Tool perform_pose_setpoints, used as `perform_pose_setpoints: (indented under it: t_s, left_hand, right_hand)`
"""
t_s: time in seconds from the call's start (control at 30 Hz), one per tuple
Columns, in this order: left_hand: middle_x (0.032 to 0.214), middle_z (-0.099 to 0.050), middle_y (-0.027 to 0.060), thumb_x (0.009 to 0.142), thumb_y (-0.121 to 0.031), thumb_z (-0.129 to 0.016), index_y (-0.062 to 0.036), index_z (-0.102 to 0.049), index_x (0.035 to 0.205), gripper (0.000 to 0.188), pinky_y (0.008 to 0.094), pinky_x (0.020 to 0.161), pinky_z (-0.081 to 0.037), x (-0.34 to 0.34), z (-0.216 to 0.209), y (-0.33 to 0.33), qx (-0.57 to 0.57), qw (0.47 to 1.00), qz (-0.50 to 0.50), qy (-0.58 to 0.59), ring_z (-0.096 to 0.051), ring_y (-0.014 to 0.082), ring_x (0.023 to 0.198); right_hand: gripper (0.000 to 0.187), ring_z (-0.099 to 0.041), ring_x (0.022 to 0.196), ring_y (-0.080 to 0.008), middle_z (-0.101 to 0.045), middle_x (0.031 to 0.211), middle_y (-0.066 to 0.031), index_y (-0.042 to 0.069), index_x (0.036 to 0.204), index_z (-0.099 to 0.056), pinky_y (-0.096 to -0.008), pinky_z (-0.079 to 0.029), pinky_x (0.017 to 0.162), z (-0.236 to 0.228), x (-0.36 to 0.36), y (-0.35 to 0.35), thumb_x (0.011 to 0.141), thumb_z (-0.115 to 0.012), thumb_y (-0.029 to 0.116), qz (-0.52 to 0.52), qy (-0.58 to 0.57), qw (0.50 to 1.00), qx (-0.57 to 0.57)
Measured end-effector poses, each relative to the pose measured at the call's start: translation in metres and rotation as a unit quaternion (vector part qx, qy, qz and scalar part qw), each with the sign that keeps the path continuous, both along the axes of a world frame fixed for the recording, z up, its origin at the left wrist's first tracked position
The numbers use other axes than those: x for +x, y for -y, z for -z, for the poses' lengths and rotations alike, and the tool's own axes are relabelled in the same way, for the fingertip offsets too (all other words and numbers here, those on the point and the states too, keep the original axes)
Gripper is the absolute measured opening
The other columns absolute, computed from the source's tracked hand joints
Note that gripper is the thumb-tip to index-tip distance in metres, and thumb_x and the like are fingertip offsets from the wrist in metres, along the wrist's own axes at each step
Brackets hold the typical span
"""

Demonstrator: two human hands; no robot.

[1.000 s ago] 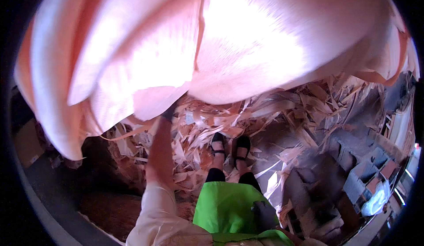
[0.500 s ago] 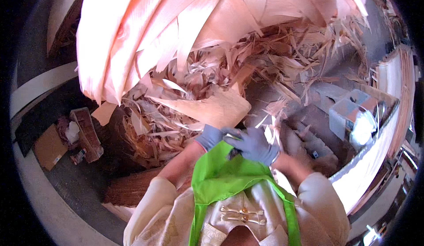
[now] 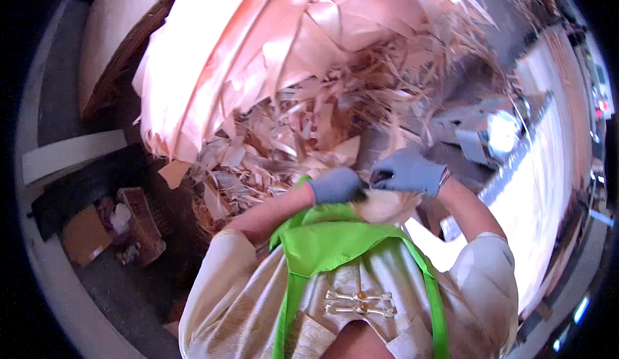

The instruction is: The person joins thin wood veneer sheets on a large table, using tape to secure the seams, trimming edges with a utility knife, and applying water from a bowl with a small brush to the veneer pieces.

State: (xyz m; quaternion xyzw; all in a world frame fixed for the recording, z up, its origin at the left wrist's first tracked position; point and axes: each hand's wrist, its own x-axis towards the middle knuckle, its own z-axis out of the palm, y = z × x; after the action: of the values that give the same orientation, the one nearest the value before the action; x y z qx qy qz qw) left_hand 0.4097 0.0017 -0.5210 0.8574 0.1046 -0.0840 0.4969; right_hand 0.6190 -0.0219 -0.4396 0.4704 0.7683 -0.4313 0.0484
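Note:
Both my hands wear grey-blue gloves and are held in front of my green apron [image 3: 335, 246]. My left hand [image 3: 336, 186] is closed, its fingers turned down; a small dark thing shows at its fingertips, too blurred to name. Just to its right, my right hand [image 3: 411, 170] has its fingers curled in. A pale piece of wood veneer [image 3: 383, 207] spreads directly below the right hand, which appears to pinch it. Beyond my hands lies a heap of torn veneer scraps [image 3: 303, 123]. Long, broad veneer sheets [image 3: 206, 56] drape over the heap's far side.
At the left are a flattened cardboard piece [image 3: 87, 235] and a reddish-brown box [image 3: 142, 223]. A wood-edged stack [image 3: 119, 36] stands far left. On the right is a bright pale stack of sheets [image 3: 548, 146], with a clear plastic container [image 3: 474, 145] beside it.
My hands, close together before, have moved apart; the right hand has gone up and to the right. The large veneer piece ahead of them no longer lies there. The view has shifted.

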Motion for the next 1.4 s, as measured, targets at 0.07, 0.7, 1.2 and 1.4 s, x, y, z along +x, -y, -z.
perform_pose_setpoints:
  t_s: [0.07, 0.7, 1.2, 1.4]
  left_hand:
    - [0.075, -0.065, 0.0162, 0.081, -0.033, -0.066, -0.0040, -0.067, 0.088, 0.030, 0.0393, 0.063, -0.049, -0.008, -0.007, -0.010, -0.067, 0.994, -0.069, 0.061, -0.061, 0.0303, 0.063]
    - [0.129, -0.049, 0.0175, 0.062, -0.035, -0.077, -0.0112, -0.037, 0.136, 0.086, 0.0482, 0.097, -0.036, 0.053, 0.057, 0.009, 0.230, 0.972, -0.009, -0.042, -0.049, 0.0316, 0.118]
    - [0.143, -0.027, 0.0224, 0.062, -0.025, -0.076, -0.0077, -0.027, 0.139, 0.093, 0.0565, 0.105, -0.018, 0.234, 0.049, 0.205, 0.329, 0.901, -0.214, 0.187, -0.025, 0.0387, 0.132]
    - [0.100, -0.061, 0.0098, 0.069, -0.008, -0.061, -0.0104, -0.063, 0.092, 0.023, 0.0455, 0.095, -0.035, 0.299, 0.030, 0.227, 0.302, 0.882, -0.177, 0.314, -0.054, 0.0316, 0.102]
  right_hand:
    - [0.029, -0.062, 0.069, -0.0282, -0.066, 0.079, -0.0125, 0.009, 0.092, -0.065, -0.0373, -0.049, 0.065, -0.013, 0.021, 0.034, 0.081, -0.063, 0.036, 0.101, -0.042, 0.993, -0.037]
    - [0.013, -0.057, 0.061, -0.0293, -0.057, 0.068, -0.0098, 0.007, 0.080, -0.061, -0.0359, -0.044, 0.055, -0.194, 0.078, 0.261, 0.069, -0.067, 0.008, 0.449, 0.318, 0.767, 0.330]
    - [0.011, -0.053, 0.058, -0.0182, -0.058, 0.067, -0.0095, 0.001, 0.078, -0.060, -0.0285, -0.042, 0.053, -0.171, 0.124, 0.529, 0.076, -0.069, 0.007, 0.686, 0.204, 0.647, 0.265]
    - [0.004, -0.058, 0.060, -0.0156, -0.064, 0.073, -0.0067, 0.003, 0.081, -0.064, -0.0273, -0.049, 0.056, -0.117, 0.186, 0.655, 0.079, -0.067, 0.005, 0.708, 0.107, 0.645, 0.266]
